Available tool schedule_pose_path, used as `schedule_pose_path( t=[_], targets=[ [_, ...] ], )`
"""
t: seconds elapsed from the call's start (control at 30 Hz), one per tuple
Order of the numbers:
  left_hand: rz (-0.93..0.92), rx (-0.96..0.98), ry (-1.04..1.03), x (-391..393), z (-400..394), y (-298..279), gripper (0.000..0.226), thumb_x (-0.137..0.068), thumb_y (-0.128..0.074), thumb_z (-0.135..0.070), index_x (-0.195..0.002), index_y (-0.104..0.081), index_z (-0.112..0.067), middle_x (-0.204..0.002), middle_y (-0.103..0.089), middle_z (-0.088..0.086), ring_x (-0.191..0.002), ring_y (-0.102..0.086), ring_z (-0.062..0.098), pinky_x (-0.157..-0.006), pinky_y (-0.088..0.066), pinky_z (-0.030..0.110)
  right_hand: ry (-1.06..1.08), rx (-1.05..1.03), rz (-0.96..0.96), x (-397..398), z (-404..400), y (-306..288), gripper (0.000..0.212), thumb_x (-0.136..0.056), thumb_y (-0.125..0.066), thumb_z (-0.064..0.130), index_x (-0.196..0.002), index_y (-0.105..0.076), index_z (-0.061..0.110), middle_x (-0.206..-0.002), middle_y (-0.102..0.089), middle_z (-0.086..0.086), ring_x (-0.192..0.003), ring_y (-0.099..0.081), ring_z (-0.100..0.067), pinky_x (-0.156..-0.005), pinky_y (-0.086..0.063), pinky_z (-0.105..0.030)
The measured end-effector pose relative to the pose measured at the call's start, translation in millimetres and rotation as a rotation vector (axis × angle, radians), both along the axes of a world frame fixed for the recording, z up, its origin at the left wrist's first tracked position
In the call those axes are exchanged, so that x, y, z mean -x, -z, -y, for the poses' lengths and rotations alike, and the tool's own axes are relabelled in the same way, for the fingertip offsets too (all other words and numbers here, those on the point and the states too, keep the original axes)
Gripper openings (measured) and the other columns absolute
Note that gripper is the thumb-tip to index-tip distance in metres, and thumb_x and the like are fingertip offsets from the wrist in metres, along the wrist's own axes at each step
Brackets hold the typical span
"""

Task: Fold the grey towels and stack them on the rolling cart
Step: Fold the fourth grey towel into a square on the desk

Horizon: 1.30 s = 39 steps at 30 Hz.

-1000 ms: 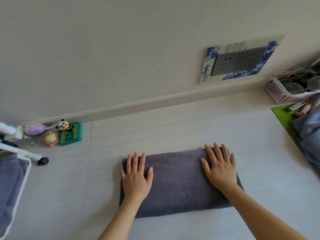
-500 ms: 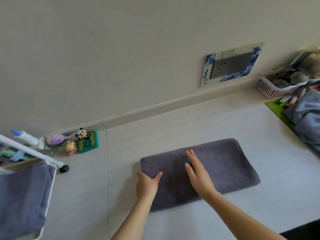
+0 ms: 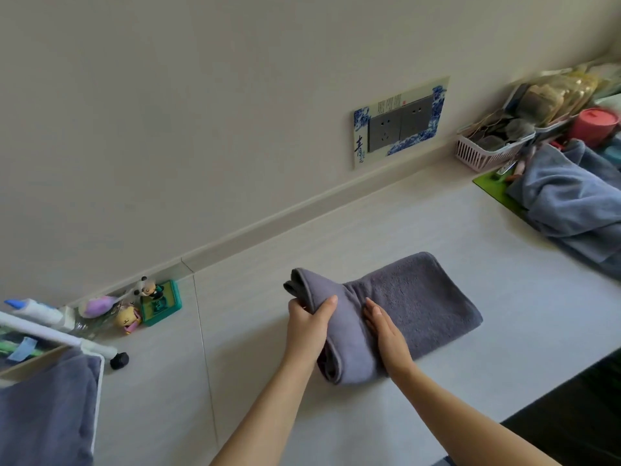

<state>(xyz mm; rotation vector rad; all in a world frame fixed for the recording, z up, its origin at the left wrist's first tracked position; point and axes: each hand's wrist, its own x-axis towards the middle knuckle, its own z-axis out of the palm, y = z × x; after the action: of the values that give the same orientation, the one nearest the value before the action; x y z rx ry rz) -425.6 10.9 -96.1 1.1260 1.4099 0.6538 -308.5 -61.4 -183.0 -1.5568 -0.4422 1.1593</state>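
A grey towel [image 3: 413,297], folded into a long strip, lies on the pale counter [image 3: 470,237] in the middle of the head view. My left hand [image 3: 307,326] grips the towel's left end and holds it lifted off the counter, curling toward the right. My right hand [image 3: 383,331] lies flat with straight fingers across the towel's middle, just right of the raised part. At the lower left stands the white rolling cart [image 3: 97,381] with a grey towel [image 3: 43,415] in it.
A heap of unfolded blue-grey towels [image 3: 571,203] lies on a green mat [image 3: 494,190] at the right. Behind it stand a pink basket [image 3: 484,153] and a red cup [image 3: 594,124]. Small figurines [image 3: 148,301] and a bottle [image 3: 33,311] sit by the wall at left.
My left hand has taken hold of the towel's left end and lifted it toward the right. My right hand slid from the right end to the middle. The view shifted left.
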Motion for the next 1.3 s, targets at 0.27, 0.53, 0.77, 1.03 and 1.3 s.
schedule_pose_path(
  t=[0.27, 0.53, 0.77, 1.03, 1.3],
  targets=[
    [-0.319, -0.171, 0.149, -78, 3, -35, 0.047, -0.083, -0.068, -0.038, -0.105, -0.038, -0.009, -0.102, -0.057, 0.006, -0.099, -0.059, 0.028, -0.074, -0.039, 0.028, 0.025, 0.011, -0.107, -86, 1, -31, 0.047, -0.102, -0.026, 0.038, -0.127, -0.054, 0.009, -0.117, -0.063, -0.011, -0.105, -0.062, -0.023, -0.086, -0.049, -0.031],
    [-0.440, -0.284, 0.227, -180, 18, -27, 0.041, -0.086, -0.064, -0.036, -0.098, -0.034, -0.012, -0.076, -0.049, -0.006, -0.083, -0.059, 0.025, -0.066, -0.036, 0.026, -0.038, 0.102, -0.032, -200, 15, -31, 0.053, -0.102, -0.020, 0.040, -0.127, -0.054, 0.009, -0.121, -0.059, -0.015, -0.109, -0.055, -0.025, -0.097, -0.042, -0.036],
    [-0.458, -0.171, 0.378, -227, 27, 23, 0.030, -0.088, -0.058, -0.024, -0.102, -0.032, -0.017, -0.083, -0.063, 0.003, -0.075, -0.064, 0.023, -0.065, -0.049, 0.034, -0.225, 0.121, -0.182, -226, 18, -27, 0.054, -0.097, -0.021, 0.055, -0.110, -0.062, 0.022, -0.110, -0.069, -0.008, -0.107, -0.062, -0.020, -0.097, -0.044, -0.036],
    [-0.043, 0.072, 0.119, -221, 24, 32, 0.010, -0.099, -0.041, -0.016, -0.099, -0.048, -0.009, -0.068, -0.056, 0.006, -0.050, -0.054, 0.013, -0.043, -0.043, 0.021, -0.528, 0.199, 0.156, -230, 19, -17, 0.044, -0.079, -0.066, 0.052, -0.081, -0.050, 0.011, -0.077, -0.049, -0.004, -0.074, -0.047, -0.016, -0.070, -0.038, -0.032],
    [-0.705, -0.896, 0.185, -175, 23, 52, 0.033, -0.083, -0.042, -0.022, -0.102, -0.068, -0.015, -0.110, -0.065, 0.004, -0.103, -0.053, 0.021, -0.089, -0.044, 0.024, -0.500, 0.254, 0.204, -235, 19, -15, 0.037, -0.071, -0.061, 0.029, -0.097, -0.055, 0.003, -0.089, -0.060, -0.008, -0.079, -0.056, -0.016, -0.075, -0.049, -0.035]
  ],
)
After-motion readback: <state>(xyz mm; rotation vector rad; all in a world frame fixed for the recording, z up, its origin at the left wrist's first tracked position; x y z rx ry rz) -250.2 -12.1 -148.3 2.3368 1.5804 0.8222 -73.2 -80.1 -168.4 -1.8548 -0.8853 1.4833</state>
